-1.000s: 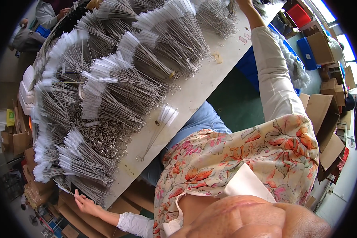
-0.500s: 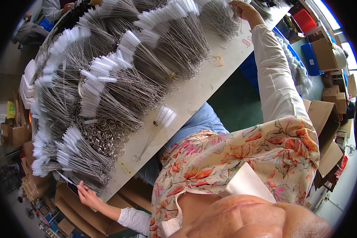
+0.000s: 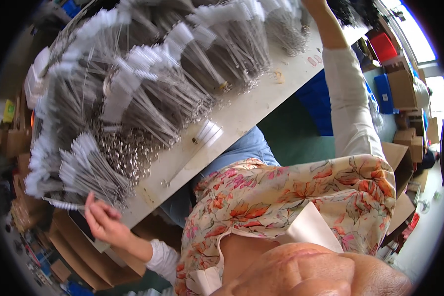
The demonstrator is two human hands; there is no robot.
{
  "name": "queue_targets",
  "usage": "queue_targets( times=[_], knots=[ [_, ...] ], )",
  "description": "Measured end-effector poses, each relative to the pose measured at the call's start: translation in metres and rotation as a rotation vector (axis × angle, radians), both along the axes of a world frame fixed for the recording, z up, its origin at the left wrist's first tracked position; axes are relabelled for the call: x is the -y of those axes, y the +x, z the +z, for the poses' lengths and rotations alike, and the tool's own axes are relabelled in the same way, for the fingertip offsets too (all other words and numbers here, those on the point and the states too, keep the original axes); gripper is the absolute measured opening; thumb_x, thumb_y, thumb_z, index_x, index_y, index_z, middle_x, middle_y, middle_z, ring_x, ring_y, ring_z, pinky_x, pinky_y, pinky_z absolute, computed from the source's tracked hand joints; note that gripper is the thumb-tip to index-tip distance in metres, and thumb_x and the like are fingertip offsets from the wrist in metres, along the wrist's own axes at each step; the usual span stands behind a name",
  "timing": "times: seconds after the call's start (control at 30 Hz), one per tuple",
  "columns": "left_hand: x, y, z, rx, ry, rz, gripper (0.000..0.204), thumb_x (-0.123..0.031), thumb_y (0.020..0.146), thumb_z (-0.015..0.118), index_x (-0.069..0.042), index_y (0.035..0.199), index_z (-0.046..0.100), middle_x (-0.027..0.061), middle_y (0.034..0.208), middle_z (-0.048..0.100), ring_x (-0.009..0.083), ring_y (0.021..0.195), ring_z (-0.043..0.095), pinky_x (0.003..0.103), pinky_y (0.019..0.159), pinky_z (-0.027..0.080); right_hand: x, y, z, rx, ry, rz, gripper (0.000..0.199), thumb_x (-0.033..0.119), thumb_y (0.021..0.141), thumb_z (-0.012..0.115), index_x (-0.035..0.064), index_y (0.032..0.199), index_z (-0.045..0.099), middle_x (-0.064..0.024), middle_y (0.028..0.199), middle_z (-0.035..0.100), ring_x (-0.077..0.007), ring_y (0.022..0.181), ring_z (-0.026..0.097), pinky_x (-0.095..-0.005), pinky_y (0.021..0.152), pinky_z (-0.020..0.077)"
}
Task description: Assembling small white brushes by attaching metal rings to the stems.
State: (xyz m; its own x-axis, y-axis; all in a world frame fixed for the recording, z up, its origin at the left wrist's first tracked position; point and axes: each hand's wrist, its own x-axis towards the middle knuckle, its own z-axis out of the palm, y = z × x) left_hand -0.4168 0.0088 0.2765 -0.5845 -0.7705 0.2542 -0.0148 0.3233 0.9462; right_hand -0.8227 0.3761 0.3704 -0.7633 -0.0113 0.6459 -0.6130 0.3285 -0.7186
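Beside the near left pile, my left hand (image 3: 106,223) has its fingers partly curled. A thin white-bristled brush (image 3: 64,204) runs to its fingertips and appears held there; its wire is hard to see. My right arm stretches to the far end of the table, where my right hand (image 3: 314,4) is cut off by the top edge, its fingers out of sight. Near it lies a heap of wire-handled brushes (image 3: 286,29). Between my arms, bundles of white-bristled brushes (image 3: 148,74) with looped wire ends cover the table (image 3: 232,116). Motion blurs much of this.
A few loose brushes (image 3: 208,132) lie near the table's front edge. Metal loops (image 3: 128,153) crowd beside the near left pile. Cardboard boxes (image 3: 74,246) stand below the table at left. A blue bin (image 3: 314,106) and more boxes (image 3: 404,89) are at right.
The whole view has shifted. My right hand has moved up, mostly out of the picture. My left hand has moved up beside the pile, and the brush at its fingers now lies more level.
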Motion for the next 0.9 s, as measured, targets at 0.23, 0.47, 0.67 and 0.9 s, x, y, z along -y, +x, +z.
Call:
queue_targets(
  times=[0.23, 0.47, 0.67, 0.9],
  knots=[
    [-0.081, -0.094, 0.006, -0.171, -0.103, -0.495, 0.022, 0.002, 0.088, 0.055, 0.000, 0.109, 0.059, 0.0040, 0.072, 0.056, 0.0072, 0.057, 0.054, 0.020, 0.049, 0.043, 0.170, 0.174, -0.081, 0.406, -0.275, 1.185, 0.033, 0.032, 0.097, 0.046, 0.0010, 0.102, 0.057, -0.0072, 0.100, 0.061, -0.0170, 0.091, 0.061, -0.0299, 0.080, 0.0493],
    [-0.060, -0.096, -0.019, -0.436, -0.531, -0.385, 0.013, 0.001, 0.090, 0.053, 0.005, 0.102, 0.049, 0.0135, 0.102, 0.052, 0.0195, 0.077, 0.064, 0.029, 0.071, 0.055, 0.166, 0.204, -0.098, 0.250, -0.266, 0.930, 0.036, 0.033, 0.093, 0.054, 0.0030, 0.110, 0.064, -0.0047, 0.104, 0.062, -0.0143, 0.099, 0.056, -0.0290, 0.087, 0.0453],
    [-0.099, -0.095, -0.054, -0.568, -0.497, -0.365, 0.033, 0.014, 0.069, 0.068, 0.003, 0.099, 0.060, 0.0125, 0.100, 0.055, 0.0205, 0.087, 0.060, 0.026, 0.065, 0.056, 0.173, 0.222, -0.140, 1.134, -0.804, 1.144, 0.027, 0.028, 0.096, 0.047, 0.0053, 0.102, 0.059, -0.0026, 0.087, 0.064, -0.0162, 0.083, 0.062, -0.0338, 0.079, 0.0518],
    [-0.065, -0.061, -0.025, -0.299, -0.850, -0.527, 0.062, -0.015, 0.067, 0.080, -0.005, 0.123, 0.054, 0.0131, 0.119, 0.050, 0.0252, 0.106, 0.051, 0.033, 0.087, 0.044, 0.149, 0.211, -0.103, 1.069, -0.469, 1.359, 0.022, 0.022, 0.094, 0.053, 0.0017, 0.100, 0.060, 0.0038, 0.073, 0.055, -0.0060, 0.060, 0.043, -0.0230, 0.057, 0.0407]
  ],
)
